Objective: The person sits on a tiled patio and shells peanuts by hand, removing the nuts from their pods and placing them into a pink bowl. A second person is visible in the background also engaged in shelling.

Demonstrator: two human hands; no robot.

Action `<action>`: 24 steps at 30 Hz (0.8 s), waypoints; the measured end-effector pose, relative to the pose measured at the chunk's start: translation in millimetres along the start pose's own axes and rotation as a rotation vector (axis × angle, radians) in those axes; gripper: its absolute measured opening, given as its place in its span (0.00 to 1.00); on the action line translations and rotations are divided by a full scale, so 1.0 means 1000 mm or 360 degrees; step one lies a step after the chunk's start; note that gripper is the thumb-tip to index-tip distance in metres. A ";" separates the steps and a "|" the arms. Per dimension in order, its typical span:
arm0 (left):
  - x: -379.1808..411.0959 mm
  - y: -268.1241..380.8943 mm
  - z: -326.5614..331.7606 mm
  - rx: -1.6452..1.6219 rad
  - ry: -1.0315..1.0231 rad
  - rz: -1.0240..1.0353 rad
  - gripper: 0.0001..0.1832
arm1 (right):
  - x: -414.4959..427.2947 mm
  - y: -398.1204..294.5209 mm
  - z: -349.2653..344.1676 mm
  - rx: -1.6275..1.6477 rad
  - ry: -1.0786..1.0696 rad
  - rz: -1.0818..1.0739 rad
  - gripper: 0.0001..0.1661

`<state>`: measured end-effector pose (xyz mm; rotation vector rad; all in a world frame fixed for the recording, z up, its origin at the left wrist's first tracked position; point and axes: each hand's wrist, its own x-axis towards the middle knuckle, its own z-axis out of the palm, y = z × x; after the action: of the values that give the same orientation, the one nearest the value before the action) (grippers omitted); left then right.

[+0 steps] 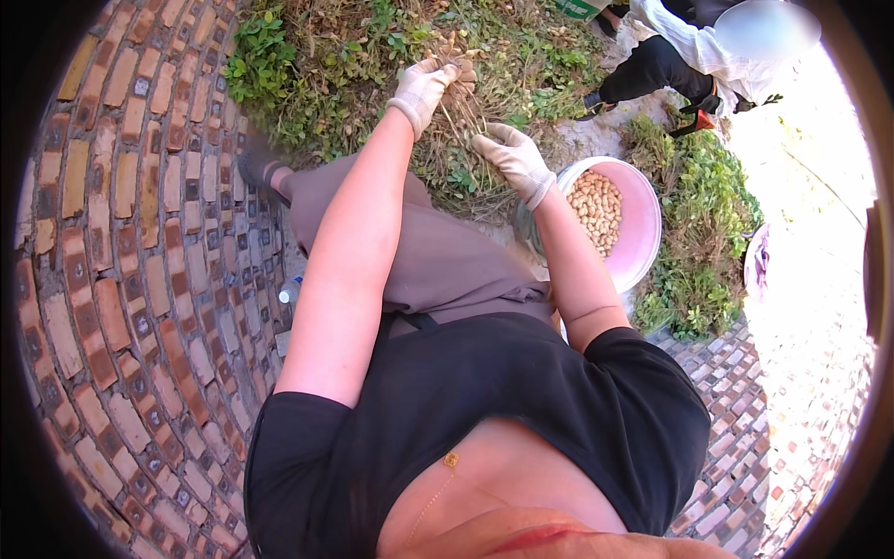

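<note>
My left hand (427, 89), in a pale knit work glove, is closed around the root end of a peanut plant (462, 115), with several pods showing about its fingers. The plant's thin stems run down and right to my right hand (513, 157), gloved alike, whose thumb and fingers close on them. Beneath both hands lies a heap of pulled peanut plants (335, 84) with green leaves, dry stems and pods. Just right of my right wrist stands a white and pink bucket (639, 209) holding many unshelled peanuts (594, 209), partly hidden by my forearm.
A brick wall (140, 244) rises at the left, with a plastic bottle (286, 290) near my leg. More peanut plants (705, 209) lie right of the bucket, beside a round basin (758, 262). A person (656, 70) in dark trousers is at the upper right, near a green container (580, 7).
</note>
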<state>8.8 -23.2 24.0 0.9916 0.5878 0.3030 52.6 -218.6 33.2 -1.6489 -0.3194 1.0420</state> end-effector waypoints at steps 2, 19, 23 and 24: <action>0.004 -0.004 -0.011 0.0086 0.0118 -0.0045 0.12 | 0.007 0.001 0.002 0.0235 -0.0041 0.0169 0.22; 0.041 -0.005 -0.008 -0.0122 0.0710 0.0212 0.08 | -0.034 0.077 -0.306 -0.0600 0.2174 -0.0287 0.30; 0.026 0.012 -0.002 -0.0223 0.0775 0.0129 0.08 | 0.061 0.091 -0.195 -0.0368 0.1310 -0.0488 0.18; 0.026 0.013 -0.003 -0.0242 0.0802 0.0123 0.08 | 0.082 0.093 -0.169 -0.0812 0.1114 -0.0474 0.19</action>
<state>28.4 -1.6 25.3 0.7917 0.9684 0.6670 200.9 -305.9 -86.0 -2.2189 -0.3589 0.1178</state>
